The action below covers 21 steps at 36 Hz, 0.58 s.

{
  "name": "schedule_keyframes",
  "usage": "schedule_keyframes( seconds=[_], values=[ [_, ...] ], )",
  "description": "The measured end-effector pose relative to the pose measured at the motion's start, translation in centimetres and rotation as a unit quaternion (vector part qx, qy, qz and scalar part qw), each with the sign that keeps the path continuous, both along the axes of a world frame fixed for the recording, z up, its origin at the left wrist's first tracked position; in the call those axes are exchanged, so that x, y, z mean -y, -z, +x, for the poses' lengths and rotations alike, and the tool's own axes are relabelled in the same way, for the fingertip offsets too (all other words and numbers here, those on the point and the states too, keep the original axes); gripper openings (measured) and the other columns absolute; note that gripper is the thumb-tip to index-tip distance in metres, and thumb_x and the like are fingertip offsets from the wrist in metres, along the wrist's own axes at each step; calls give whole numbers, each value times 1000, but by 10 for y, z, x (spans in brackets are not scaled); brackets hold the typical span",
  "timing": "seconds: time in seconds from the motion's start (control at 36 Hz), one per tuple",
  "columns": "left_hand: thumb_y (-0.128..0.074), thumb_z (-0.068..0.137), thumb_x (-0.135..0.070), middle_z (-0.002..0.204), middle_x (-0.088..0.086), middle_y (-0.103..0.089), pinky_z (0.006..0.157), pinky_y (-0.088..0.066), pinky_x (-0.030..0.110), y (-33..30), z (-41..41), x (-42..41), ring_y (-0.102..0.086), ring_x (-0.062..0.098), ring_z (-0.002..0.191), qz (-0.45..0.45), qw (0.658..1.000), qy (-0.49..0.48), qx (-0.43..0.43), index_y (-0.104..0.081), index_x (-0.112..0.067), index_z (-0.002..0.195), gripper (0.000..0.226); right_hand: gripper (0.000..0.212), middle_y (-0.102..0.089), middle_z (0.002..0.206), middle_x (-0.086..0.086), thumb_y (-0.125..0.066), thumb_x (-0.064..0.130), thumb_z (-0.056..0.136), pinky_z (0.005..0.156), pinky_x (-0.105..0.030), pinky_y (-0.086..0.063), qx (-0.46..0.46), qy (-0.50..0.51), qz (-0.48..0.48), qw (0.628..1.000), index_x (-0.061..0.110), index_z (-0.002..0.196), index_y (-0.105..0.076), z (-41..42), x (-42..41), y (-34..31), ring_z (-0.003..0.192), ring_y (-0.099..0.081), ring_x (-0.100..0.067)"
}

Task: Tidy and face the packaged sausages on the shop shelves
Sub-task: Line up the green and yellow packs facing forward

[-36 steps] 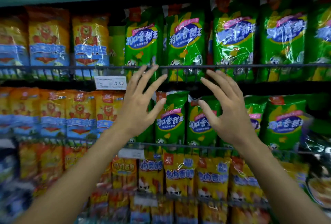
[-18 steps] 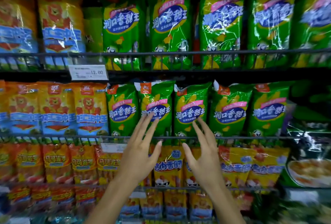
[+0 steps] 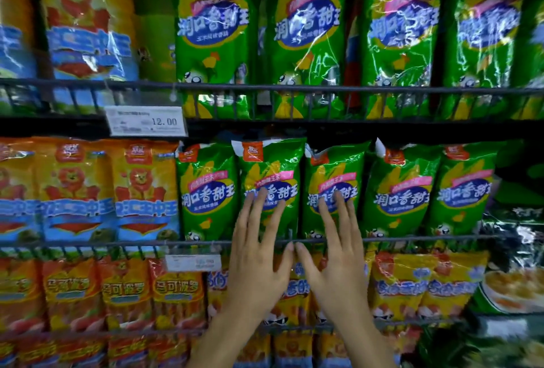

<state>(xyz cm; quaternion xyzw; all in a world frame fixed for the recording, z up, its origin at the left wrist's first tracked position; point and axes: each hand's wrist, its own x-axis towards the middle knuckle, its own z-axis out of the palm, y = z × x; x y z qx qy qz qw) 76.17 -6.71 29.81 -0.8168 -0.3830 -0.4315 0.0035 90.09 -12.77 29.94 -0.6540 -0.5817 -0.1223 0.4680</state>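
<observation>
Green glossy film wraps the two sausage packs under the person's hands: the second green pack (image 3: 269,188) and the third green pack (image 3: 332,191) from the left in the middle shelf's row, standing upright side by side behind the wire front rail (image 3: 412,239). The left hand (image 3: 259,252) lays straight, spread fingers flat against the face of the second pack, and the right hand (image 3: 332,252) does the same on the third; neither grip is curled round anything, both wide and pressing, thumbs nearly meeting just at the rail.

The film crinkles and throws glare, so it is likely slick and thin. The packs look soft-walled yet firm from the sausages inside, probably moderately heavy, and liable to lean or slide rather than break. Flat palm pressure on the middle of the face should push them back and square; to turn or lift one, the better hold seems to be the side edges or the flat sealed top near the orange logo, not the slippery front.

Further green packs stand to either side on this shelf, with orange lion packs (image 3: 141,191) to the left. A price tag (image 3: 147,121) hangs on the shelf above, where larger green packs (image 3: 306,40) stand. Yellow and orange packs fill the shelf below.
</observation>
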Motion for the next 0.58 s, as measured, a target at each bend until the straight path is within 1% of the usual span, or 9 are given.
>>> schedule_keyframes(
  seconds=[0.06, 0.11, 0.14, 0.25, 0.31, 0.36, 0.42, 0.5, 0.58],
  values=[
    [-62, 99, -36, 169, -6, -17, 125, -23, 45, -6, -8, -5, -12, 18, 157, 6, 1000, 10, 7, -37, -32, 158, 64, 78, -5, 172, 9, -58, 45, 95, 124, -53, -20, -13, -8, 9, 1000, 31, 162, -20, -1, -1, -1, 159, -3, -18],
    [-61, 100, -35, 165, -8, -22, 124, -27, 45, -13, -16, -9, -16, 17, 154, 5, 1000, 16, 5, -39, -32, 156, 61, 75, -10, 171, 10, -60, 43, 94, 123, -50, -19, -31, -16, 18, 999, 32, 160, -27, 0, -1, -1, 158, -6, -16],
    [-60, 101, -35, 165, -10, -22, 125, -26, 44, -16, -19, -11, -15, 16, 155, 2, 1000, 19, 6, -38, -30, 157, 61, 72, -12, 170, 11, -60, 42, 94, 123, -49, -19, -43, -20, 25, 999, 32, 159, -31, 1, -1, -1, 158, -8, -14],
    [-58, 102, -34, 171, -12, -10, 127, -17, 45, -24, -19, -10, -3, 18, 159, 11, 1000, 13, -15, -27, -28, 162, 67, 64, -18, 166, 12, -60, 41, 95, 121, -45, -22, -69, -28, 39, 996, 31, 155, -40, 7, -3, -4, 155, -11, -10],
    [-56, 103, -37, 172, -12, -2, 127, -13, 45, -24, -14, -6, 3, 18, 159, 4, 1000, -3, -26, -19, -29, 164, 71, 63, -18, 167, 12, -61, 42, 98, 121, -44, -22, -64, -30, 34, 997, 32, 156, -39, 8, -3, -4, 155, -9, -9],
    [-54, 103, -40, 172, -11, 0, 126, -12, 45, -24, -8, -4, 4, 18, 159, 2, 1000, -19, -24, -16, -30, 164, 72, 64, -16, 167, 12, -61, 43, 98, 120, -43, -23, -62, -36, 27, 997, 34, 157, -36, 10, -2, -5, 155, -8, -10],
    [-53, 103, -41, 171, -6, -8, 126, -16, 46, -26, -4, -3, -1, 20, 159, 5, 999, -30, -15, -21, -30, 163, 69, 65, -14, 168, 13, -60, 44, 98, 120, -42, -22, -57, -40, 24, 997, 35, 157, -35, 12, -2, -6, 155, -8, -12],
    [-51, 105, -42, 163, 1, -24, 125, -26, 50, -32, -2, -5, -17, 24, 155, -8, 999, -41, 6, -36, -28, 158, 57, 69, -14, 168, 13, -61, 44, 94, 121, -40, -19, -58, -46, 21, 997, 36, 157, -35, 15, -1, -9, 155, -9, -13],
    [-46, 102, -48, 156, 3, -31, 122, -29, 49, -38, -1, -5, -23, 24, 150, -12, 999, -35, 20, -45, -25, 153, 55, 70, -11, 168, 19, -63, 42, 95, 121, -34, -13, -69, -75, 10, 995, 41, 157, -31, 19, 3, -12, 155, -6, -10]
  ],
)
